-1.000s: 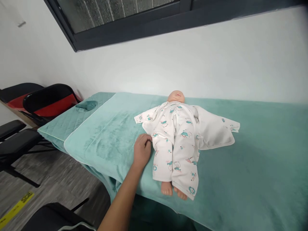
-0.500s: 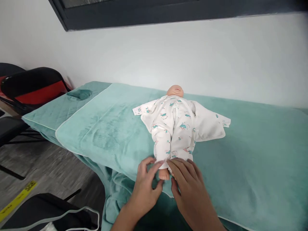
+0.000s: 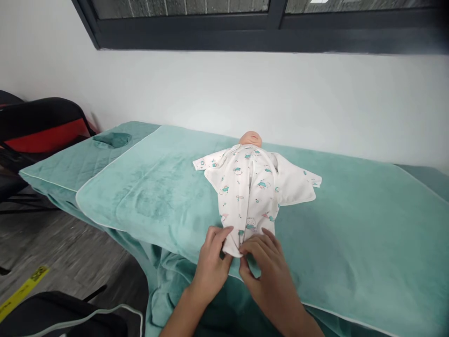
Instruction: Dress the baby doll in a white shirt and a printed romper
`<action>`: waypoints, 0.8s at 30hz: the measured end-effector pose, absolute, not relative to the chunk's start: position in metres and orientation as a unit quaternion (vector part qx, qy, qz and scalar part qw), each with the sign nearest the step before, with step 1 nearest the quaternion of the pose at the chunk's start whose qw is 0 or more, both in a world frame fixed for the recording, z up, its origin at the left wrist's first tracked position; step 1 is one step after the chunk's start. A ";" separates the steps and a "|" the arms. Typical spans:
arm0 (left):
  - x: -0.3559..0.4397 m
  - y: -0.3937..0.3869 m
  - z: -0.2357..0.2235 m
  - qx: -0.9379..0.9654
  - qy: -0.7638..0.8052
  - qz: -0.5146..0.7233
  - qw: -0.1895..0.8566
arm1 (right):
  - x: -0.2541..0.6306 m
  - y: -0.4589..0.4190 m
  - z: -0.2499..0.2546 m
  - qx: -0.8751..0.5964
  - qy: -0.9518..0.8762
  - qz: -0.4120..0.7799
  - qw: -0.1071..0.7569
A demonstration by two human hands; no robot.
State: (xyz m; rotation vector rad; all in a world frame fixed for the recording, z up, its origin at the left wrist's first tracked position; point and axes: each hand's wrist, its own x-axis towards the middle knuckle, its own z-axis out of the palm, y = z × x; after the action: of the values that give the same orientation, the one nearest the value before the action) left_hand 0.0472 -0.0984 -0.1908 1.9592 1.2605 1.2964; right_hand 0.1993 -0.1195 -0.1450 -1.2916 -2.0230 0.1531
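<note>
White printed trousers (image 3: 261, 201) lie lengthwise over the doll (image 3: 250, 138) on the green-covered bed (image 3: 140, 196), their leg ends toward us, near the bed's front edge. At these lower ends, our left hand (image 3: 212, 262) pinches the left edge of a leg, index finger on top and thumb low at the side. Our right hand (image 3: 266, 267) has its fingers bent over the cloth beside it, thumb and index finger gripping at the hem; what the other fingertips hold we cannot tell.

Around the trousers we see a matching white shirt (image 3: 298, 185), its sleeves spread out to both sides and its right panel mostly plain. The doll's head rests at the far side, close to the white wall (image 3: 210, 89), under a dark window frame (image 3: 182, 37).

To our left, the bed has a hole (image 3: 112, 140) in its quilted end, and a black and red chair (image 3: 45, 131) stands beyond. Below, a yellow strip (image 3: 23, 292) marks the grey floor (image 3: 105, 252).
</note>
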 end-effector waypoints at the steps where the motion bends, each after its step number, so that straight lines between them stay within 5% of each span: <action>1: 0.046 -0.099 -0.192 0.704 0.468 0.477 0.240 | 0.198 -0.124 -0.143 -0.498 -0.786 0.066 0.361; 13: 0.063 -0.112 -0.179 0.806 0.444 0.386 0.064 | 0.248 -0.136 -0.187 -0.601 -0.692 0.063 0.395; 24: 0.090 -0.098 -0.161 0.835 0.397 0.375 0.069 | 0.250 -0.152 -0.162 -0.539 -0.718 0.128 0.420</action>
State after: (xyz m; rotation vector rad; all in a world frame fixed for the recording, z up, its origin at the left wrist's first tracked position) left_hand 0.0898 -0.0983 -0.1606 2.5141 1.1942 1.1301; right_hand 0.2499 -0.1521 -0.1616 -1.3514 -1.8006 0.3201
